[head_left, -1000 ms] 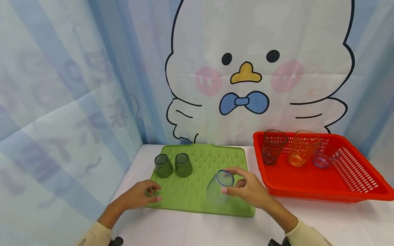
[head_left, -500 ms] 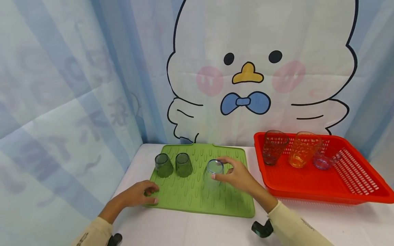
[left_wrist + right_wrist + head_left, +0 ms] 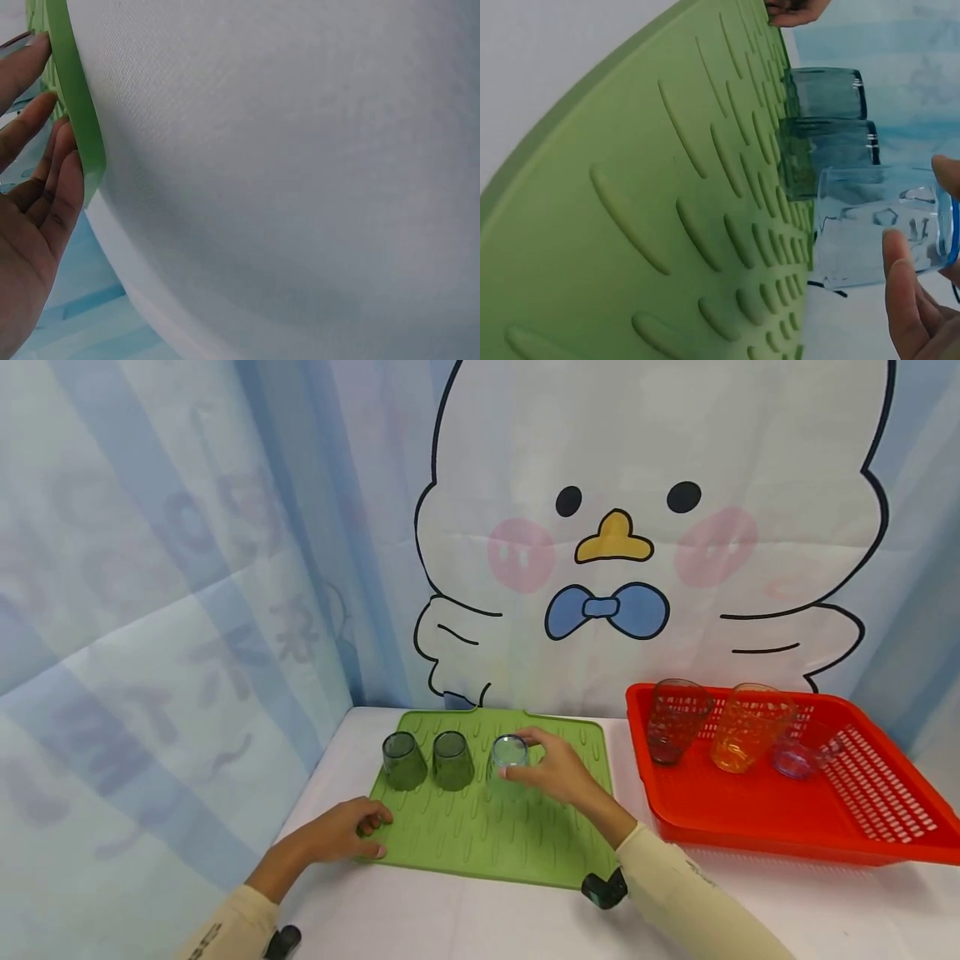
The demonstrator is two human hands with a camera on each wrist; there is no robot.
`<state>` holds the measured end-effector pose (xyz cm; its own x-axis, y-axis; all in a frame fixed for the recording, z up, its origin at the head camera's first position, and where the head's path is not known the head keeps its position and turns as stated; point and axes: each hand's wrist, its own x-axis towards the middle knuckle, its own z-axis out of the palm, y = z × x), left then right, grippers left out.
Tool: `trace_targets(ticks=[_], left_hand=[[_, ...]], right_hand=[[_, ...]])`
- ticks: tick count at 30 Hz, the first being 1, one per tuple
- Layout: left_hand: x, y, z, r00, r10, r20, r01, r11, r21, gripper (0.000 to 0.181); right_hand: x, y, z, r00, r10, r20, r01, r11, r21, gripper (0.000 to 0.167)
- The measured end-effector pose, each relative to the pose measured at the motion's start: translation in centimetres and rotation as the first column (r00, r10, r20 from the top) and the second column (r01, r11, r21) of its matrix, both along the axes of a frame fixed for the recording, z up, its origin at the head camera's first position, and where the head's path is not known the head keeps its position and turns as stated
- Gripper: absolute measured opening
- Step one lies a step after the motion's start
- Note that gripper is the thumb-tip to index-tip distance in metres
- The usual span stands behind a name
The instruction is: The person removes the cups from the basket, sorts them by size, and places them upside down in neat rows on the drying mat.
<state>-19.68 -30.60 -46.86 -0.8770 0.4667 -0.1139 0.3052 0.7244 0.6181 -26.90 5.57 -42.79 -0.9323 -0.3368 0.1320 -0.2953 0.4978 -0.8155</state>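
Mid-frame, the right hand [image 3: 553, 768] pinches a clear tumbler [image 3: 508, 755], seemingly for placing, then release; lower left, the left hand [image 3: 341, 832] rests loosely curled.

The place looks like a table corner enclosed by fabric: a far curtain [image 3: 382, 485] with a cartoon bird [image 3: 637, 452], and a blue-striped left curtain [image 3: 150, 577]. The green drying mat [image 3: 480, 843] and red plastic basket [image 3: 742, 806] suggest kitchen; home or studio, I cannot tell.
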Motion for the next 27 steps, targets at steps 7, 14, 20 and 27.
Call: trace_targets(ticks=[7, 14, 20, 27], left_hand=[[0.0, 0.0, 0.1, 1.000, -0.015, -0.011, 0.015, 1.000, -0.012, 0.043], [0.2, -0.1, 0.2, 1.000, -0.012, -0.008, 0.012, 1.000, -0.014, 0.044], [0.2, 0.1, 0.3, 1.000, -0.015, -0.019, 0.015, 1.000, -0.013, 0.044], [0.3, 0.0, 0.2, 1.000, 0.002, -0.008, -0.003, 1.000, -0.011, 0.044]], right_hand=[[-1.0, -1.0, -0.7, 0.999, -0.053, 0.011, 0.052, 0.997, 0.053, 0.060], [-1.8, -1.9, -1.5, 0.997, -0.074, 0.032, 0.071, 0.995, 0.074, 0.061], [-2.1, -2.3, -2.2, 0.995, -0.073, 0.065, 0.066, 0.992, 0.112, 0.065], [-2.3, -2.4, -2.3, 0.994, -0.050, 0.097, 0.038, 0.992, 0.117, 0.072]])
